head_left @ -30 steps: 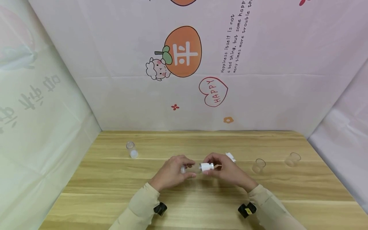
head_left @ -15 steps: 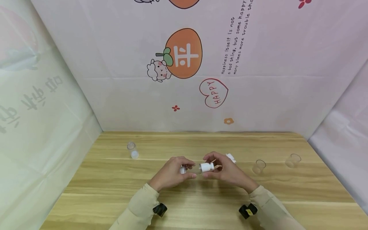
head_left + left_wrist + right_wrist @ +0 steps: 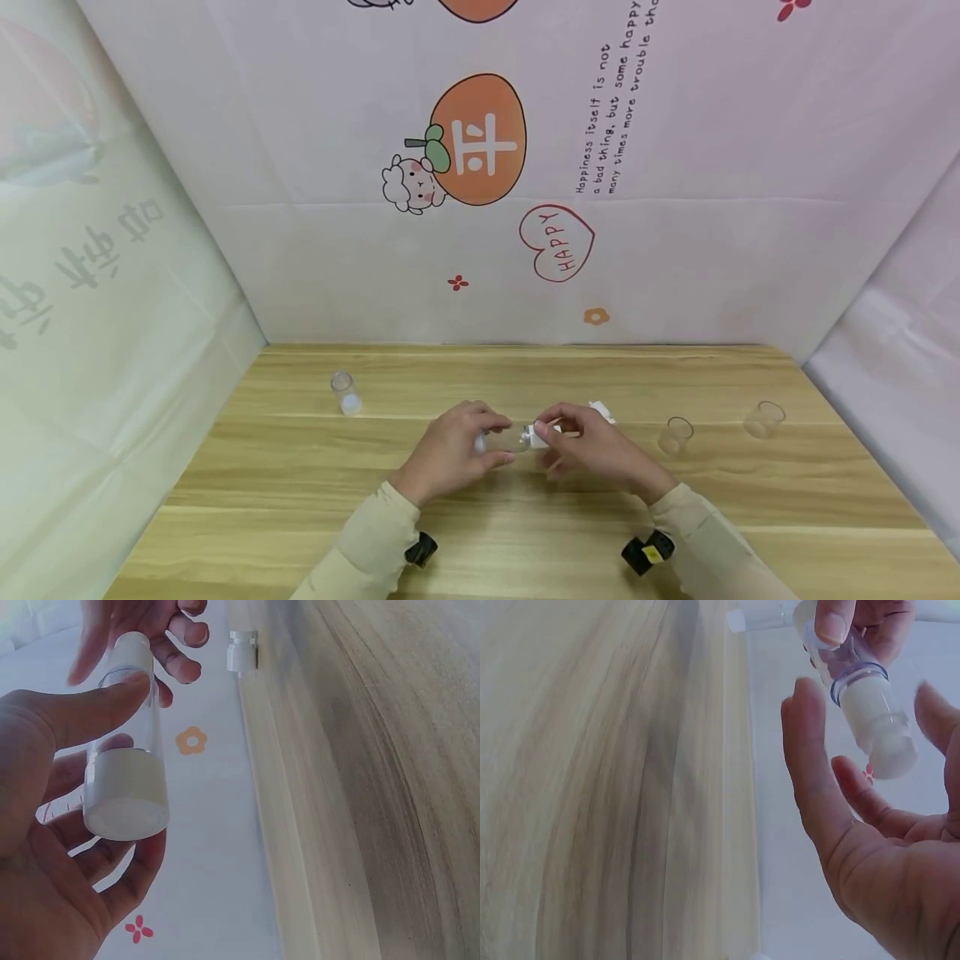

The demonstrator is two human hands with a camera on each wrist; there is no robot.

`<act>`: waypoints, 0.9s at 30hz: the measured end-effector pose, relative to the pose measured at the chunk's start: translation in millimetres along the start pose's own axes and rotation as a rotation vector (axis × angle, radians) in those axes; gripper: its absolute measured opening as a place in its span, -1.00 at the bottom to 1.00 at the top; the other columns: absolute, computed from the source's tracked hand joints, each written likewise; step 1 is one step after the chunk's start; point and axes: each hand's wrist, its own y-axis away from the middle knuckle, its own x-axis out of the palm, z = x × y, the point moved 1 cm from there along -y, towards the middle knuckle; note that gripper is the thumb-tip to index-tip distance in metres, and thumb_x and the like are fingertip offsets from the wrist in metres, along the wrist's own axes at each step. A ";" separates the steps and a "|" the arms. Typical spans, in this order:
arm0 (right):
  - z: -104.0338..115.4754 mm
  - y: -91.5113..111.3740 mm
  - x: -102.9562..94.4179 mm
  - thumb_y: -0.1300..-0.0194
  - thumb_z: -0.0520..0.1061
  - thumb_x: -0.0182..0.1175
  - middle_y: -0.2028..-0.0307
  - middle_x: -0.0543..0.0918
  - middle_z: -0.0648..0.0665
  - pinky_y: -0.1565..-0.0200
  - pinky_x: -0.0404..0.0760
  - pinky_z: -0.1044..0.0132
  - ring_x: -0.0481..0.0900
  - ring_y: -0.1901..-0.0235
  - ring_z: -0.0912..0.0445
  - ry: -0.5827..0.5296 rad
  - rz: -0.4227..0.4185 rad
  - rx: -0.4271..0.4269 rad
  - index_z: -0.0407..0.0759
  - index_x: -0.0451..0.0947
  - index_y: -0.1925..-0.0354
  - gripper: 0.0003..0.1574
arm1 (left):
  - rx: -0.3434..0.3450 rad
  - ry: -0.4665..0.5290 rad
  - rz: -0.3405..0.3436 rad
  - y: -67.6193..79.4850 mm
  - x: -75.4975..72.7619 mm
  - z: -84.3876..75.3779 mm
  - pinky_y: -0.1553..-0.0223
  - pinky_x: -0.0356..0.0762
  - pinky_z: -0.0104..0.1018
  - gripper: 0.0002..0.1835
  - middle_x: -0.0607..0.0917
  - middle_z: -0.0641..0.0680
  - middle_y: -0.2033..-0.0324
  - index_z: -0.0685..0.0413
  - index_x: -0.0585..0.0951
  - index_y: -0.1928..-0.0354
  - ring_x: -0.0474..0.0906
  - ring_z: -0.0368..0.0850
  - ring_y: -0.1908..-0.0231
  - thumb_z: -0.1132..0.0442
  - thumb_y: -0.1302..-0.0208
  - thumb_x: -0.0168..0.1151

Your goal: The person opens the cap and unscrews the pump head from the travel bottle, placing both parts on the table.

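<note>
My left hand (image 3: pixel 453 450) grips a clear bottle (image 3: pixel 504 440) by its body, thumb on one side and fingers on the other. The bottle lies nearly level in the head view, its white base (image 3: pixel 126 796) toward my left palm. At the other end a white pump top (image 3: pixel 876 712) is seated, with a clear rim below it. Around that top my right hand (image 3: pixel 600 446) has its fingers spread; the right wrist view shows them apart from it. Just behind the right hand, a loose white pump top (image 3: pixel 242 652) rests on the table, partly hidden in the head view.
Two clear cups (image 3: pixel 678 435) stand on the wooden table (image 3: pixel 300 508) at the right. A clear tube (image 3: pixel 344 393) with a white bottom stands at the back left. A printed white cloth (image 3: pixel 337 275) rises along the table's far edge.
The right hand's fingers have shifted round the pump top and spread, with a blurred finger now below it. The left hand keeps its grip on the bottle, almost in place.
</note>
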 end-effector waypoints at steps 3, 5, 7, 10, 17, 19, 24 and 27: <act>-0.9 -1.8 1.1 -0.57 0.13 0.05 0.12 0.58 -0.47 0.21 0.73 -0.06 0.70 0.22 -0.29 -0.043 0.013 0.027 -0.46 0.43 -0.12 -0.37 | 0.037 -0.057 -0.032 -0.4 2.1 -1.1 0.25 0.58 -0.33 -0.61 0.72 -0.03 0.18 0.07 0.75 0.03 0.60 -0.12 0.21 0.08 -0.14 0.56; -1.3 -3.1 1.8 -0.59 0.17 -0.01 0.14 0.58 -0.46 0.23 0.73 -0.04 0.71 0.25 -0.26 -0.061 0.020 0.034 -0.47 0.45 -0.07 -0.34 | 0.054 -0.092 -0.047 -0.5 3.0 -1.7 0.24 0.59 -0.33 -0.61 0.71 -0.04 0.17 0.04 0.75 0.04 0.59 -0.14 0.20 0.07 -0.12 0.57; -0.9 -3.7 2.3 -0.60 0.16 -0.02 0.15 0.59 -0.43 0.23 0.73 -0.01 0.71 0.26 -0.23 -0.082 0.022 0.036 -0.48 0.47 -0.04 -0.35 | 0.066 -0.121 -0.057 -0.5 4.3 -1.8 0.23 0.60 -0.32 -0.61 0.71 -0.04 0.17 0.02 0.75 0.04 0.59 -0.16 0.20 0.06 -0.11 0.58; -0.6 -3.8 2.9 -0.60 0.07 0.03 0.15 0.59 -0.42 0.23 0.74 0.04 0.72 0.28 -0.17 -0.100 0.016 0.035 -0.49 0.48 -0.03 -0.43 | 0.076 -0.127 -0.068 -0.1 5.2 -1.8 0.23 0.61 -0.30 -0.61 0.71 -0.04 0.18 0.01 0.75 0.05 0.59 -0.16 0.21 0.07 -0.09 0.59; 0.9 -2.5 3.9 -0.50 -0.10 0.20 0.16 0.61 -0.34 0.13 0.72 0.00 0.70 0.20 -0.19 -0.097 -0.026 -0.009 -0.51 0.46 -0.07 -0.55 | 0.041 -0.072 -0.046 -0.2 5.4 -0.9 0.25 0.58 -0.36 -0.60 0.71 -0.04 0.19 0.05 0.76 0.04 0.57 -0.20 0.23 0.08 -0.09 0.59; 1.6 -2.0 3.9 -0.47 -0.12 0.24 0.12 0.60 -0.34 0.07 0.69 -0.07 0.68 0.14 -0.26 -0.086 -0.036 -0.026 -0.49 0.47 -0.06 -0.56 | 0.010 -0.034 -0.026 -0.3 4.6 -0.6 0.24 0.56 -0.38 -0.60 0.72 -0.05 0.19 0.05 0.75 0.03 0.56 -0.22 0.24 0.07 -0.11 0.58; 3.6 -0.3 3.2 -0.39 -0.17 0.32 0.06 0.58 -0.34 0.03 0.67 -0.07 0.66 0.09 -0.29 -0.006 -0.053 -0.070 -0.42 0.52 -0.04 -0.61 | -0.056 0.069 0.016 -0.5 2.4 0.8 0.21 0.55 -0.35 -0.59 0.73 -0.05 0.18 0.06 0.75 0.00 0.56 -0.24 0.25 0.08 -0.13 0.57; 3.0 -0.3 2.3 -0.34 -0.20 0.36 0.04 0.58 -0.32 0.06 0.70 0.09 0.67 0.10 -0.20 0.057 -0.063 -0.106 -0.37 0.56 -0.02 -0.64 | -0.081 0.118 0.035 -0.7 1.8 2.1 0.18 0.55 -0.35 -0.59 0.74 -0.05 0.17 0.08 0.75 0.00 0.60 -0.21 0.24 0.08 -0.13 0.57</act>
